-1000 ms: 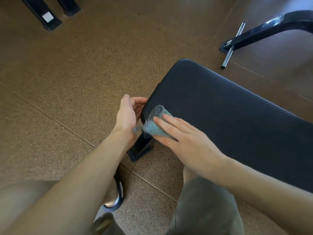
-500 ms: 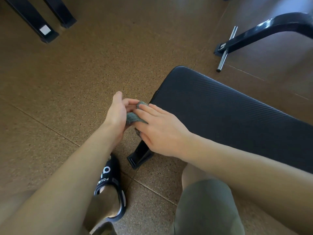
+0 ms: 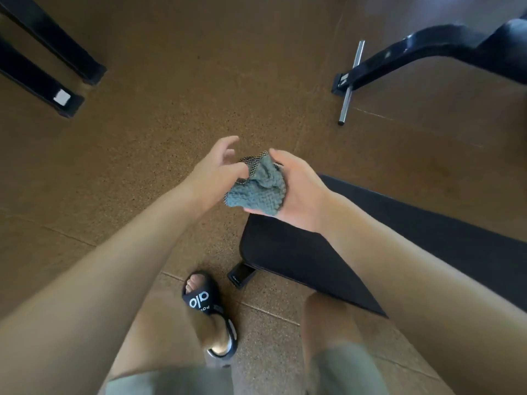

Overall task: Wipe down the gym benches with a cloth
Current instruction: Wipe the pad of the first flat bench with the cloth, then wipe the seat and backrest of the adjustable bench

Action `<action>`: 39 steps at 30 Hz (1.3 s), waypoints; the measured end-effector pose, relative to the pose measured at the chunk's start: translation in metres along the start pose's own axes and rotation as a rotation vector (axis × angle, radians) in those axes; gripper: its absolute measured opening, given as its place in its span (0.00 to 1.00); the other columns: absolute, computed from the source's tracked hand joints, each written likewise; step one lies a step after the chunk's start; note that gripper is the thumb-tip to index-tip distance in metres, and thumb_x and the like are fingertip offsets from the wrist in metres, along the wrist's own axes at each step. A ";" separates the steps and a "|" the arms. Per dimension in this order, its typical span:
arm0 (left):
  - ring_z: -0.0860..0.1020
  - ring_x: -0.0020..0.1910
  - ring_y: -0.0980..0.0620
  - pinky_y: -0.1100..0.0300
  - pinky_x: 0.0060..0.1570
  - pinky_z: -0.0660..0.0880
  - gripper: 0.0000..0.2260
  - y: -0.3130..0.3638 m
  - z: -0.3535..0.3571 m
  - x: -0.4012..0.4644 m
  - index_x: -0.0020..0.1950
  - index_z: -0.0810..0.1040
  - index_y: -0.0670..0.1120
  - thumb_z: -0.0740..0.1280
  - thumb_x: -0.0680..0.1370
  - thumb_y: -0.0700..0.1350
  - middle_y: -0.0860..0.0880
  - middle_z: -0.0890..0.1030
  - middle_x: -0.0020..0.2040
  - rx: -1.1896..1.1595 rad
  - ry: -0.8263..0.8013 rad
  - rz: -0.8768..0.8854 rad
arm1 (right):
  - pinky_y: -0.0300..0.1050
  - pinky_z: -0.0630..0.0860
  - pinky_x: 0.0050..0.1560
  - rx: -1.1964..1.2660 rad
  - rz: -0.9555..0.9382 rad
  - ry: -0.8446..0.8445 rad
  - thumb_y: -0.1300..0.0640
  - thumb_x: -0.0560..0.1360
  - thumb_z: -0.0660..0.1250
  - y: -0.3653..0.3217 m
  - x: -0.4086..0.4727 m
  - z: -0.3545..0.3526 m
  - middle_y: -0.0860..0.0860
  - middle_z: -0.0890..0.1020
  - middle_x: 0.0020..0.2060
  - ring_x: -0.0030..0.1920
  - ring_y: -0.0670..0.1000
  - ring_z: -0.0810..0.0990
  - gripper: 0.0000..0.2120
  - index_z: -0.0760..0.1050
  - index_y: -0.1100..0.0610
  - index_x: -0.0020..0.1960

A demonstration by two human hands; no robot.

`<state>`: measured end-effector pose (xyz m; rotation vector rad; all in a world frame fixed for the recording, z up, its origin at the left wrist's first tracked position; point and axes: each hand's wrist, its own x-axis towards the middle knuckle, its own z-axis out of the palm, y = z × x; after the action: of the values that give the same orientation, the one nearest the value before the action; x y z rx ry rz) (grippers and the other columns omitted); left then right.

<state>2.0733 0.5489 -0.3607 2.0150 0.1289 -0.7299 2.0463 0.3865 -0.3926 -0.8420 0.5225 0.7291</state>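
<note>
The right hand point(image 3: 296, 192) cradled the bunched cloth point(image 3: 261, 189) above the bench point(image 3: 299, 252) end; the left hand point(image 3: 219, 169) pinched its edge, best refolding it flat.

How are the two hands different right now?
The right hand cups the bunched blue-grey cloth in its palm, while the left hand only pinches the cloth's edge. The left hand's other fingers spread loosely; the right hand's curl round the cloth. Both are raised above the end of the black bench pad.
</note>
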 end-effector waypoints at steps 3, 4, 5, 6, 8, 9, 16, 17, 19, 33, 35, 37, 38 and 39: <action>0.81 0.59 0.52 0.52 0.59 0.77 0.17 0.061 -0.013 -0.019 0.70 0.74 0.53 0.69 0.81 0.49 0.52 0.81 0.64 0.066 -0.155 -0.114 | 0.61 0.71 0.70 0.164 0.040 -0.075 0.38 0.81 0.60 -0.027 -0.056 0.014 0.61 0.80 0.65 0.65 0.62 0.80 0.29 0.71 0.58 0.72; 0.83 0.56 0.52 0.53 0.56 0.79 0.13 0.081 -0.014 -0.029 0.65 0.77 0.52 0.69 0.81 0.50 0.51 0.83 0.60 0.077 -0.196 -0.143 | 0.60 0.72 0.70 0.143 0.040 -0.075 0.38 0.81 0.62 -0.037 -0.075 0.022 0.60 0.81 0.65 0.65 0.61 0.80 0.28 0.72 0.57 0.72; 0.84 0.54 0.52 0.56 0.52 0.80 0.11 0.100 -0.016 -0.040 0.62 0.78 0.51 0.70 0.81 0.50 0.51 0.84 0.56 0.094 -0.219 -0.160 | 0.59 0.74 0.69 0.093 0.039 -0.049 0.40 0.81 0.64 -0.049 -0.095 0.029 0.59 0.82 0.63 0.64 0.59 0.81 0.25 0.73 0.56 0.70; 0.84 0.52 0.53 0.58 0.49 0.80 0.09 0.119 -0.018 -0.052 0.60 0.78 0.50 0.70 0.81 0.50 0.51 0.84 0.55 0.104 -0.229 -0.169 | 0.57 0.76 0.66 0.023 0.046 -0.009 0.43 0.81 0.65 -0.061 -0.115 0.037 0.57 0.83 0.62 0.62 0.57 0.82 0.22 0.74 0.55 0.68; 0.85 0.52 0.52 0.57 0.51 0.82 0.08 0.157 -0.024 -0.076 0.58 0.78 0.48 0.70 0.81 0.49 0.50 0.85 0.54 0.084 -0.242 -0.182 | 0.54 0.79 0.62 -0.100 0.064 0.066 0.47 0.82 0.64 -0.086 -0.152 0.052 0.55 0.84 0.60 0.60 0.55 0.84 0.17 0.74 0.55 0.67; 0.85 0.53 0.52 0.56 0.53 0.82 0.08 0.175 -0.028 -0.088 0.58 0.78 0.47 0.70 0.81 0.47 0.49 0.85 0.54 0.065 -0.251 -0.191 | 0.55 0.80 0.62 -0.142 0.072 0.092 0.48 0.83 0.64 -0.099 -0.169 0.060 0.55 0.84 0.59 0.59 0.55 0.84 0.17 0.74 0.56 0.67; 0.85 0.56 0.52 0.55 0.54 0.81 0.07 0.274 -0.072 -0.137 0.61 0.78 0.48 0.67 0.83 0.45 0.49 0.85 0.57 -0.046 -0.366 -0.140 | 0.56 0.81 0.61 -0.443 -0.091 0.335 0.51 0.78 0.72 -0.182 -0.242 0.107 0.52 0.87 0.54 0.54 0.54 0.86 0.13 0.82 0.55 0.60; 0.84 0.56 0.53 0.55 0.55 0.81 0.08 0.284 -0.082 -0.134 0.62 0.79 0.48 0.67 0.84 0.46 0.50 0.86 0.57 -0.056 -0.382 -0.118 | 0.56 0.81 0.60 -0.457 -0.125 0.379 0.51 0.78 0.72 -0.192 -0.243 0.116 0.52 0.87 0.53 0.53 0.54 0.86 0.12 0.83 0.54 0.59; 0.84 0.57 0.53 0.55 0.57 0.80 0.09 0.302 -0.103 -0.119 0.63 0.80 0.49 0.64 0.85 0.48 0.51 0.86 0.57 -0.094 -0.431 -0.110 | 0.56 0.82 0.59 -0.493 -0.171 0.464 0.49 0.78 0.71 -0.209 -0.233 0.133 0.51 0.87 0.51 0.52 0.53 0.86 0.12 0.84 0.54 0.57; 0.84 0.58 0.51 0.48 0.63 0.80 0.14 0.416 -0.261 0.035 0.67 0.78 0.52 0.70 0.81 0.47 0.52 0.86 0.58 0.079 -0.669 -0.105 | 0.55 0.83 0.55 -0.139 -0.315 0.700 0.43 0.82 0.63 -0.337 -0.127 0.263 0.53 0.87 0.49 0.49 0.53 0.87 0.17 0.84 0.55 0.55; 0.84 0.58 0.51 0.47 0.63 0.79 0.13 0.437 -0.260 0.051 0.66 0.78 0.53 0.69 0.82 0.49 0.52 0.85 0.59 0.117 -0.670 -0.070 | 0.57 0.83 0.56 -0.093 -0.341 0.731 0.42 0.82 0.64 -0.355 -0.127 0.262 0.52 0.87 0.50 0.51 0.54 0.87 0.17 0.84 0.54 0.55; 0.83 0.59 0.51 0.46 0.64 0.79 0.12 0.456 -0.251 0.066 0.65 0.79 0.54 0.69 0.82 0.50 0.53 0.86 0.58 0.151 -0.677 -0.038 | 0.58 0.82 0.57 -0.027 -0.363 0.744 0.42 0.81 0.65 -0.369 -0.129 0.254 0.53 0.87 0.51 0.52 0.55 0.87 0.17 0.83 0.53 0.56; 0.83 0.59 0.52 0.46 0.64 0.78 0.11 0.465 -0.245 0.071 0.64 0.79 0.54 0.68 0.82 0.51 0.53 0.86 0.58 0.170 -0.681 -0.028 | 0.58 0.82 0.57 0.016 -0.370 0.748 0.43 0.81 0.65 -0.375 -0.132 0.249 0.53 0.87 0.52 0.52 0.55 0.87 0.16 0.83 0.54 0.57; 0.83 0.59 0.52 0.46 0.64 0.78 0.10 0.472 -0.238 0.075 0.64 0.79 0.54 0.67 0.83 0.51 0.53 0.86 0.58 0.183 -0.688 -0.024 | 0.56 0.83 0.56 0.060 -0.377 0.746 0.45 0.82 0.65 -0.380 -0.135 0.244 0.53 0.87 0.52 0.52 0.55 0.87 0.15 0.82 0.55 0.58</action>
<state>2.4157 0.4743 0.0427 1.8182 -0.3266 -1.4463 2.2765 0.3629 0.0183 -1.1133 1.0065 0.0279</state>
